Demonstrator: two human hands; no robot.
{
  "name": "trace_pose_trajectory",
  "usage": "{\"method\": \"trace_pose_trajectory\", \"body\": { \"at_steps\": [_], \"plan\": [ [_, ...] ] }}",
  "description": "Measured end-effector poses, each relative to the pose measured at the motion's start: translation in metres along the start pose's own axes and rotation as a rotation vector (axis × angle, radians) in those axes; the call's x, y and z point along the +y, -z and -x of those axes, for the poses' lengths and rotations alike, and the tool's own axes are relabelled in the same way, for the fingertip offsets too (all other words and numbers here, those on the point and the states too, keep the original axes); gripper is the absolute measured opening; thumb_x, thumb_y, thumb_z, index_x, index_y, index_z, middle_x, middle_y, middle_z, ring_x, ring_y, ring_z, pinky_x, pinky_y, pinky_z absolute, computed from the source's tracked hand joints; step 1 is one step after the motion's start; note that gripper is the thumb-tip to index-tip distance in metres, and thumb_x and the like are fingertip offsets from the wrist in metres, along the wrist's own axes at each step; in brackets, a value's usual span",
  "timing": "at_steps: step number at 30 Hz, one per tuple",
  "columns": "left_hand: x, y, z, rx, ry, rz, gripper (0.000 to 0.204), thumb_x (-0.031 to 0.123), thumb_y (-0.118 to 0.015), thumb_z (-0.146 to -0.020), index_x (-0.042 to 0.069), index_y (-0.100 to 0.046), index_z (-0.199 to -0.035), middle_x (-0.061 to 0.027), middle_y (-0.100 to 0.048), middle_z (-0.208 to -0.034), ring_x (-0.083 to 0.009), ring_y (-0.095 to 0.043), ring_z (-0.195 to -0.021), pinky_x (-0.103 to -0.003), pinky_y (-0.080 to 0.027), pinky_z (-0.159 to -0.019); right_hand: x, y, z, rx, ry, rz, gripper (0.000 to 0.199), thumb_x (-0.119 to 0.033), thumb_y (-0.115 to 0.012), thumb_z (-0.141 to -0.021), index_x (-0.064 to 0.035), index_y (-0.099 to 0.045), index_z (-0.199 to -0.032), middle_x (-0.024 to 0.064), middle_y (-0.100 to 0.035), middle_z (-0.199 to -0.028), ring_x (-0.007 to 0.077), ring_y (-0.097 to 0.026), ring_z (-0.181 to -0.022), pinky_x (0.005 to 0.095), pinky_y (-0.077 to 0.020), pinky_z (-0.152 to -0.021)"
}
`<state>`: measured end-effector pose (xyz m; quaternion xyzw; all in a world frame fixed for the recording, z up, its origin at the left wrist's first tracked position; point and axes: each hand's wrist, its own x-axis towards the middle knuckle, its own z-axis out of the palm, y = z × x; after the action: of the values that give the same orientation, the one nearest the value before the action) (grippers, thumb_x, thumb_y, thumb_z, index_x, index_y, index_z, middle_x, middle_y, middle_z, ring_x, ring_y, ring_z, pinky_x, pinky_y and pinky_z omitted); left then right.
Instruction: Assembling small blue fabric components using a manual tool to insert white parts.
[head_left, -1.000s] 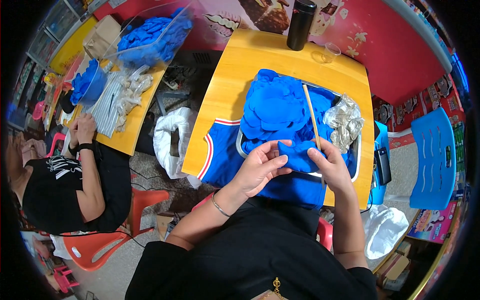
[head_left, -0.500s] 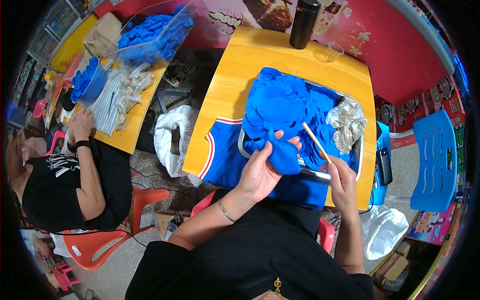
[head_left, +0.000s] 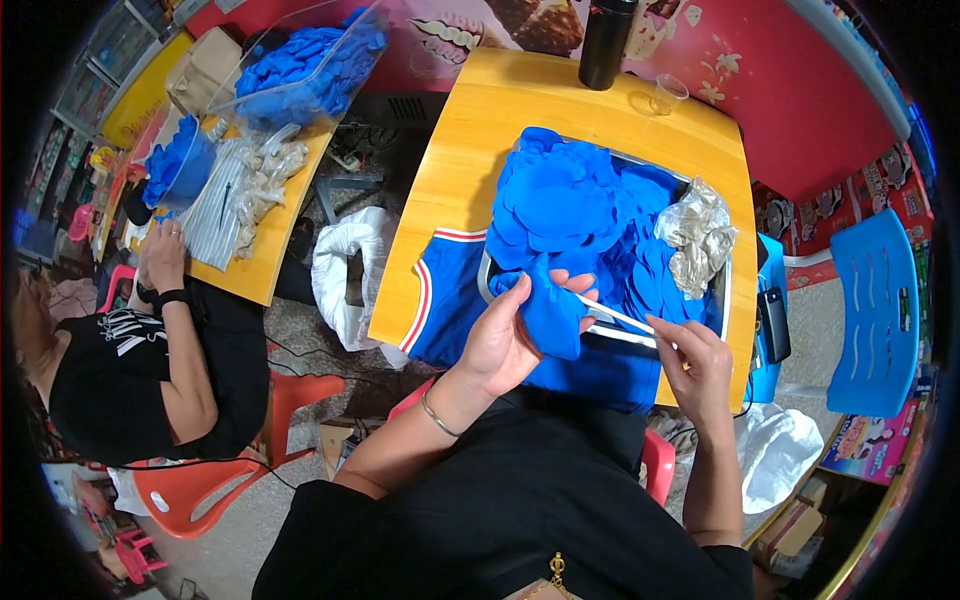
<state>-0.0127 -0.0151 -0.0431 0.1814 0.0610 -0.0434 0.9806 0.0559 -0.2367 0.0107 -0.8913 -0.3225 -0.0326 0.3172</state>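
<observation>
In the head view, the left hand (head_left: pixel 500 345) holds a blue fabric piece (head_left: pixel 552 318) just in front of the near edge of a metal tray (head_left: pixel 485 278). Its fingers are partly spread behind the piece, with the thumb pressed along the left side; a metal bangle (head_left: pixel 440 412) circles that wrist. The right hand (head_left: pixel 700 360) pinches one end of a thin pale stick (head_left: pixel 618 315) between nearly closed fingers. The stick slants up and left to the left fingertips and the edge of the fabric piece; whether its tip touches the fabric I cannot tell.

The tray stands on a yellow wooden bench (head_left: pixel 440 190), heaped with rounded blue fabric cutouts (head_left: pixel 550 205), and a crumpled plastic bag (head_left: pixel 700 235) lies at its right side. A blue jersey (head_left: pixel 450 290) with red-and-white trim is spread on the bench, partly under the tray. Toward the far edge stand a black bottle (head_left: pixel 605 45) and a clear cup (head_left: pixel 668 93).

To the left, a co-worker (head_left: pixel 115 380) sits at another bench, which carries a clear bin (head_left: pixel 310 75) full of blue cutouts.
</observation>
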Motion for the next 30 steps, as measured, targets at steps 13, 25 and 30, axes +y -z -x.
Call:
{"method": "trace_pose_trajectory", "body": {
  "at_steps": [13, 25, 30],
  "plan": [
    [0.0, 0.001, 0.001, 0.02, 0.006, -0.082, 0.038, 0.032, -0.031, -0.1, 0.007, -0.045, -0.126, -0.0227, -0.045, -0.132, -0.0376, -0.044, -0.123, -0.054, -0.035, -0.103, 0.008, -0.012, 0.003, -0.175, -0.036, -0.218, 0.027, -0.001, -0.064, -0.078, -0.0092, -0.069, -0.102, 0.0093, -0.056, -0.064, 0.019, -0.055, -0.056, 0.0294, -0.0418, -0.052],
    [-0.005, -0.003, 0.004, 0.075, -0.053, -0.205, 0.035, 0.028, -0.03, -0.101, 0.009, -0.038, -0.129, -0.0211, -0.051, -0.123, -0.0371, -0.05, -0.116, -0.051, -0.044, -0.095, 0.0, -0.025, -0.003, -0.179, 0.005, -0.225, 0.025, -0.002, -0.063, -0.078, -0.0082, -0.067, -0.102, 0.0125, -0.062, -0.073, 0.0263, -0.06, -0.063, 0.0344, -0.0464, -0.056],
    [-0.009, -0.006, 0.005, 0.032, -0.098, -0.31, 0.039, 0.024, -0.037, -0.1, 0.01, -0.03, -0.135, -0.0162, -0.053, -0.123, -0.0298, -0.054, -0.114, -0.045, -0.047, -0.092, -0.006, -0.034, -0.004, -0.168, 0.008, -0.3, 0.027, 0.004, -0.06, -0.081, -0.0036, -0.064, -0.107, 0.0115, -0.066, -0.086, 0.0165, -0.063, -0.068, 0.0267, -0.0483, -0.059]
  ]
}}
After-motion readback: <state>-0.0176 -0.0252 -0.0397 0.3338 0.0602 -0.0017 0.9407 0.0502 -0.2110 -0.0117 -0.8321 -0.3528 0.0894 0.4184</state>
